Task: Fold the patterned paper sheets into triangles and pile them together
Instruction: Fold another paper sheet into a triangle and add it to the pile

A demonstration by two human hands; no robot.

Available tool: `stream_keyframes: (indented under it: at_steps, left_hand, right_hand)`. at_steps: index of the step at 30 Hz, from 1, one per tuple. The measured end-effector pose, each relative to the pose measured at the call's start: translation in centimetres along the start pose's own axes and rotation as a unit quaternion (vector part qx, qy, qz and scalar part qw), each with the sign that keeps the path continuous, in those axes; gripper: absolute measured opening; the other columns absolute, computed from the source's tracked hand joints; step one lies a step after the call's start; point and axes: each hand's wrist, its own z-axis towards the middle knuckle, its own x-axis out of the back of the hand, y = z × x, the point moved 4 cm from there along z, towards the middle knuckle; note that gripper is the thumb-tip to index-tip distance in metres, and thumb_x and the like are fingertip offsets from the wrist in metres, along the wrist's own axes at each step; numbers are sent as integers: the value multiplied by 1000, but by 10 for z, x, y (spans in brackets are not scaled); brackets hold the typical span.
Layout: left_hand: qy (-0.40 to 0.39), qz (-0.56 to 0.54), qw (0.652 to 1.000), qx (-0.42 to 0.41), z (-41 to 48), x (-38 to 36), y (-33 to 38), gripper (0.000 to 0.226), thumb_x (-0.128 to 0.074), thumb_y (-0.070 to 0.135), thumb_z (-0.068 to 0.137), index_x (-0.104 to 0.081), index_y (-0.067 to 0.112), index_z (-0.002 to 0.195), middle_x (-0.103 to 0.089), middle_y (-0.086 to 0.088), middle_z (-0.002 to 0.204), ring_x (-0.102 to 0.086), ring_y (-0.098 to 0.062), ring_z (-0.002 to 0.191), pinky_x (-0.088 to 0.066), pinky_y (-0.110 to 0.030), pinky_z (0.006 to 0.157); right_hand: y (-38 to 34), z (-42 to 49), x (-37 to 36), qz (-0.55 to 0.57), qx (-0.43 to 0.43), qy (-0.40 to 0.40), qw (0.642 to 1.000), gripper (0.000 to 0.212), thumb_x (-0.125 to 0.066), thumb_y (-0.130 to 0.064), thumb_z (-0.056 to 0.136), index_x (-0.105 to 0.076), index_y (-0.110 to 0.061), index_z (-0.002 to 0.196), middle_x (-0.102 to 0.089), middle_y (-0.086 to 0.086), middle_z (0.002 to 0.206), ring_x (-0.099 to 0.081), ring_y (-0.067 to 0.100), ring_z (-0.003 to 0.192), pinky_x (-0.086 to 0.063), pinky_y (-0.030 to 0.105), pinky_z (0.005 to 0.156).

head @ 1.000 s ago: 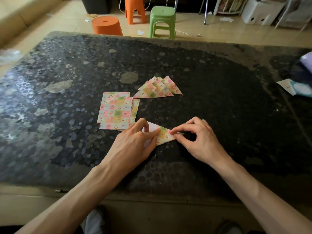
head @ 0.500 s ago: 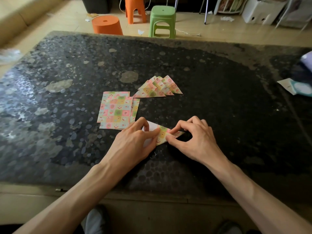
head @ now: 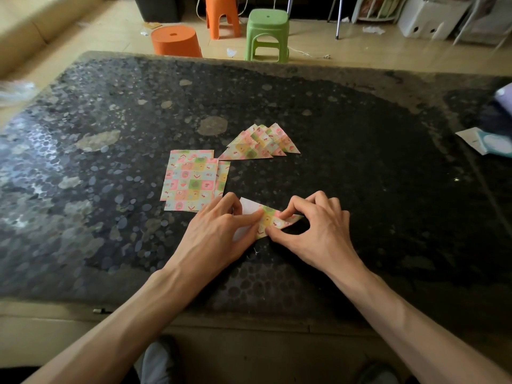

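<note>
A partly folded patterned sheet (head: 273,220) lies on the dark table (head: 360,162) between my hands, its white back showing at the upper left. My left hand (head: 219,231) presses it down with thumb and fingers over its left half. My right hand (head: 318,225) pinches the folded right edge between thumb and curled forefinger. A small stack of flat patterned sheets (head: 191,182) lies just left and beyond. A fanned pile of folded triangles (head: 260,144) sits farther back.
White paper and a teal packet (head: 487,139) lie at the table's right edge. Beyond the far edge stand an orange tub (head: 176,41), an orange stool (head: 221,15) and a green stool (head: 267,33). The table's near edge runs below my forearms.
My right hand has slid left along the folded edge, its thumb now closer to my left hand. The left hand stays pressed on the sheet. The stacks have not moved.
</note>
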Motion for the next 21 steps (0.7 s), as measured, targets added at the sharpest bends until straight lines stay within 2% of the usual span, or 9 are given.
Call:
stream_keyframes:
  at_steps: [7, 11, 14, 17, 21]
  left_hand:
    - [-94, -33, 995, -26, 7, 0, -17, 48, -52, 62, 94, -63, 42, 137, -47, 10, 107, -50, -9, 98, -50, -31, 81]
    - [-99, -30, 994, -36, 8, -2, -18, 52, -50, 66, 93, -62, 42, 137, -46, 10, 108, -50, -8, 99, -52, -33, 80]
    - [-104, -39, 993, -33, 9, -1, -19, 55, -48, 68, 91, -61, 42, 138, -46, 10, 108, -49, -8, 99, -48, -28, 81]
    - [-142, -55, 988, -30, 13, 0, -23, 56, -52, 67, 90, -57, 44, 141, -44, 13, 108, -46, -4, 101, -42, -22, 86]
    - [-191, -66, 979, -29, 18, 0, -28, 54, -63, 57, 92, -52, 47, 144, -43, 15, 112, -45, -3, 104, -43, -24, 94]
  right_hand:
    - [-1, 0, 0, -3, -10, -14, 1000, 43, -70, -76, 74, -57, -40, 95, -42, -11, 108, -37, 12, 108, -28, 33, 87]
    - [-2, -1, -2, -9, -13, -13, 1000, 50, -68, -80, 71, -56, -39, 97, -40, -10, 109, -32, 11, 107, -28, 34, 87]
    - [-2, -2, -2, -4, -17, -13, 1000, 53, -68, -82, 68, -55, -39, 96, -39, -11, 110, -30, 10, 106, -27, 34, 87]
    - [-3, -3, -2, -3, -18, -11, 1000, 55, -69, -83, 68, -55, -38, 96, -39, -11, 109, -31, 11, 106, -26, 34, 87]
    - [-5, -3, -2, -2, -18, -11, 1000, 54, -69, -81, 68, -54, -38, 96, -39, -11, 109, -33, 12, 109, -26, 34, 88]
